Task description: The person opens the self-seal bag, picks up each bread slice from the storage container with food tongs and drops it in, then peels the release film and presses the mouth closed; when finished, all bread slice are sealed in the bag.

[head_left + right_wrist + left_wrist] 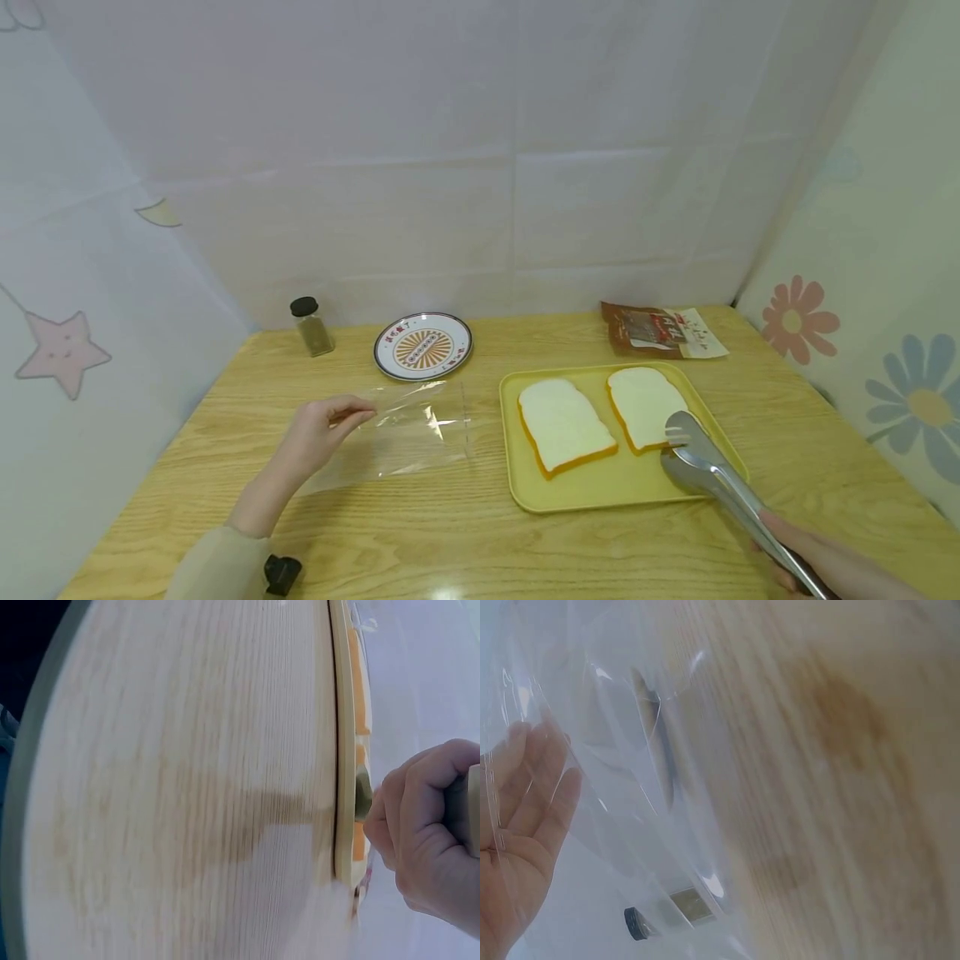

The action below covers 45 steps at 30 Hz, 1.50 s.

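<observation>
Between thumb and fingers, my left hand (318, 433) pinches the edge of a clear plastic bag (420, 437), which spreads over the table to the right. In the left wrist view the film of the bag (615, 757) covers part of the hand (525, 810). My right hand (817, 554) grips metal tongs (723, 479), its fingers curled round them in the right wrist view. Two thick bread slices with orange crusts lie on a yellow tray (592, 494): a left slice (566, 421) and a right slice (647, 404). The tongs' spread tips are at the right slice's near corner; contact is unclear.
A white patterned plate (423, 346) sits behind the bag. Farther left stands a black-capped jar (312, 327). Behind the tray lies a brown and cream packet (663, 332). A small black object (282, 575) shows beside the left sleeve. Pale curtains surround the table.
</observation>
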Tool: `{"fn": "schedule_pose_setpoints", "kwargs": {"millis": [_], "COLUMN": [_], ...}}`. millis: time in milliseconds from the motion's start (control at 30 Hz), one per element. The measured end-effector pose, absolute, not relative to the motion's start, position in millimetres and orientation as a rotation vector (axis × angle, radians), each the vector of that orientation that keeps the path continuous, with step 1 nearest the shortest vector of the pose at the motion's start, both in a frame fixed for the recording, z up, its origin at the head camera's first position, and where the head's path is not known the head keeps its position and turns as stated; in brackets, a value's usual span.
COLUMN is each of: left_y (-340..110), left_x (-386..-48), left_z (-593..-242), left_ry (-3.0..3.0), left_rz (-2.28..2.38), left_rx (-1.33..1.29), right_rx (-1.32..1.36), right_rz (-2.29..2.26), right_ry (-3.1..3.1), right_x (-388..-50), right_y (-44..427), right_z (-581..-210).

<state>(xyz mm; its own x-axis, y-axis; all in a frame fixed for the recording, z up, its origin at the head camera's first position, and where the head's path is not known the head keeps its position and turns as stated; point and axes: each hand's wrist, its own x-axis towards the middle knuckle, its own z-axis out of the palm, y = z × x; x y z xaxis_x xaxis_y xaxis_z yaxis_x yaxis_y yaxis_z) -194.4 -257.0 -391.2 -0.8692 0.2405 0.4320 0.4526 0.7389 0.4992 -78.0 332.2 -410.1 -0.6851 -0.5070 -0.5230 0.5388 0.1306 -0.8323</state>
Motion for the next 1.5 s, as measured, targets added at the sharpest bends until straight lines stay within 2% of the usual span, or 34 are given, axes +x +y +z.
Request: {"fn": "schedule_pose_setpoints", "kwargs": {"millis": [300, 767, 1133, 1500], "left_y": [-257.0, -257.6, -258.0, -256.6], "left_x": [-194.4, -197.3, -197.0, -196.1], "left_z": [-390.1, -391.3, -391.7, -392.4], "left_ry": [-2.592, -2.581, -2.584, -2.600], "left_rz": [-0.875, -0.883, -0.888, -0.908], "left_rx": [-0.533, -0.551, -0.550, -0.530], "right_rx": [-0.010, 0.010, 0.157, 0.087], "right_rz": [-1.678, -1.641, -1.537, -1.556], "right_ry": [1.550, 1.805, 2.015, 2.026], "right_x": [-82.8, -93.7, -104.9, -120.3], "right_y": [315.9, 311.4, 303.7, 298.6], "right_z": [-405.1, -407.6, -406.8, -404.1]}}
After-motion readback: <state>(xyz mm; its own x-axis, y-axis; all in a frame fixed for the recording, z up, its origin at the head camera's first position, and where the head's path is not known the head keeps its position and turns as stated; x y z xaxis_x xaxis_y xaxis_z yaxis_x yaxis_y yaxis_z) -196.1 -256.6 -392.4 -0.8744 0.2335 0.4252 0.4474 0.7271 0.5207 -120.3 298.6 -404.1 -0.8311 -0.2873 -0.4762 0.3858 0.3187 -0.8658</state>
